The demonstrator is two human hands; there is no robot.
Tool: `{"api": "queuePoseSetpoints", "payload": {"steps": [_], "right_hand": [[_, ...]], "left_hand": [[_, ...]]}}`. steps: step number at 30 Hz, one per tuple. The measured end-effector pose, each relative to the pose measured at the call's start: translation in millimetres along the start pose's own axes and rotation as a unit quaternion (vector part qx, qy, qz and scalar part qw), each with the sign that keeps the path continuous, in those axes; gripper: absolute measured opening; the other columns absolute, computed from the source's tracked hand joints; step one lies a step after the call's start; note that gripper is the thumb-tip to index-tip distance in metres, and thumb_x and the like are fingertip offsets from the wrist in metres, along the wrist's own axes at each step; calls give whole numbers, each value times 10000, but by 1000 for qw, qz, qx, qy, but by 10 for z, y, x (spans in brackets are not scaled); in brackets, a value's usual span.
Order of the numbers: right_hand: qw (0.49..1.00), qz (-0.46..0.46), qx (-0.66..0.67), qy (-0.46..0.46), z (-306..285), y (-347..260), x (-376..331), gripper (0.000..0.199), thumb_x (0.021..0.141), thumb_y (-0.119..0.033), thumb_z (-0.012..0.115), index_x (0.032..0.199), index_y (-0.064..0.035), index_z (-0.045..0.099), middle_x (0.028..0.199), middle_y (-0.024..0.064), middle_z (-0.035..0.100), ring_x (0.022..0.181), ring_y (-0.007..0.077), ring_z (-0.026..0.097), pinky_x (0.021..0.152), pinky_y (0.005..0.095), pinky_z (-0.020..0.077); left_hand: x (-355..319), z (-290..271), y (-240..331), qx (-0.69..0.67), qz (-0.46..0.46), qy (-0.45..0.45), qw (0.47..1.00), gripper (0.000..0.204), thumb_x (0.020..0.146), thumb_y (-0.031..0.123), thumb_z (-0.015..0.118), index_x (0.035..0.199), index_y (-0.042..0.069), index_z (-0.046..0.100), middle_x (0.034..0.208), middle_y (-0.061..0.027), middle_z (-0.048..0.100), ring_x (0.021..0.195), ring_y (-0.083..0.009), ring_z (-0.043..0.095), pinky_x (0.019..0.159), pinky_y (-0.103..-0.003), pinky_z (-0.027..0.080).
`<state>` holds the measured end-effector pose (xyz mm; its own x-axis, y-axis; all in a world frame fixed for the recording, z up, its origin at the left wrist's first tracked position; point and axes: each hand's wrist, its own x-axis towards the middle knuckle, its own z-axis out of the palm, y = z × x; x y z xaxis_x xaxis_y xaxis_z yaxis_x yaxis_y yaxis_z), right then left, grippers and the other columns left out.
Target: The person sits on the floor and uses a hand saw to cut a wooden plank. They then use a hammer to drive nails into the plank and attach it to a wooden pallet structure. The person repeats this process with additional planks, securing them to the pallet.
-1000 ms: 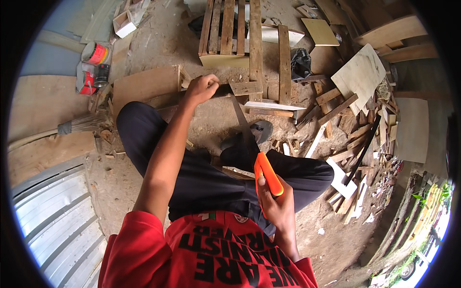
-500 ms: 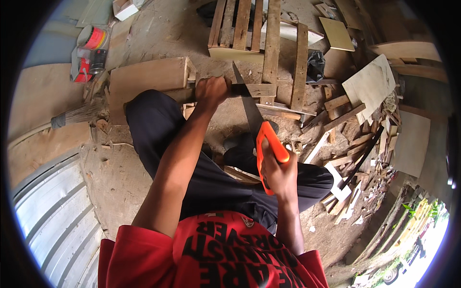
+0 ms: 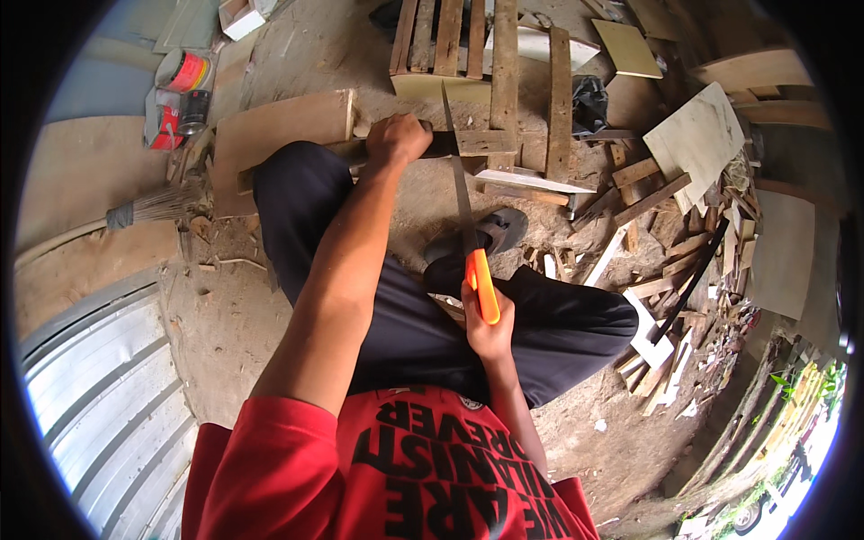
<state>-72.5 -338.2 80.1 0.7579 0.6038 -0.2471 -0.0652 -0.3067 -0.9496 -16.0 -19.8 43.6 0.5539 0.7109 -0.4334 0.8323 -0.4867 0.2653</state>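
Note:
My right hand is closed round the orange handle of a handsaw. The long blade points away from me, seen almost edge-on, and crosses a narrow wooden plank near its right end. Whether the teeth have cut into the wood cannot be made out. Just left of the blade, my left hand grips the plank from above, its fingers wrapped over it. The plank runs left past my bent left knee, which hides part of it.
Beyond the plank stands a slatted wooden pallet. A plywood sheet and paint cans are at the left, near a twig broom. Wood offcuts are heaped on the right. My sandalled foot is below the blade.
My right hand has shifted left and turned the saw, so the blade now shows edge-on and stands straighter across the plank. My left hand keeps its grip.

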Motion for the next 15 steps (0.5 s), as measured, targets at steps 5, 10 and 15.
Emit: {"api": "queuePoseSetpoints", "payload": {"steps": [5,10,15], "right_hand": [[998,2,-65,6,-257,-318,-280,208,915,-111,659,769,20,589,548,86,494,489,112,458,480,312,390],[995,-34,-95,10,-299,-505,-232,222,927,-122,646,775,30,594,554,100,496,491,125,455,482,323,391],[998,-18,-59,25,-270,-632,-133,283,934,-154,653,740,36,572,549,91,476,498,122,424,482,324,379]], "left_hand": [[264,86,-77,23,-16,-82,996,450,916,323,440,1138,19,687,1239,-227,639,1136,-359,634,960,-440,489],[624,125,-193,19,57,-171,983,394,918,249,399,1075,41,694,1227,-170,661,1021,-271,637,939,-412,435],[570,-43,-96,-59,39,-249,966,381,931,300,407,858,63,695,862,-125,682,758,-210,610,724,-394,450]]}}
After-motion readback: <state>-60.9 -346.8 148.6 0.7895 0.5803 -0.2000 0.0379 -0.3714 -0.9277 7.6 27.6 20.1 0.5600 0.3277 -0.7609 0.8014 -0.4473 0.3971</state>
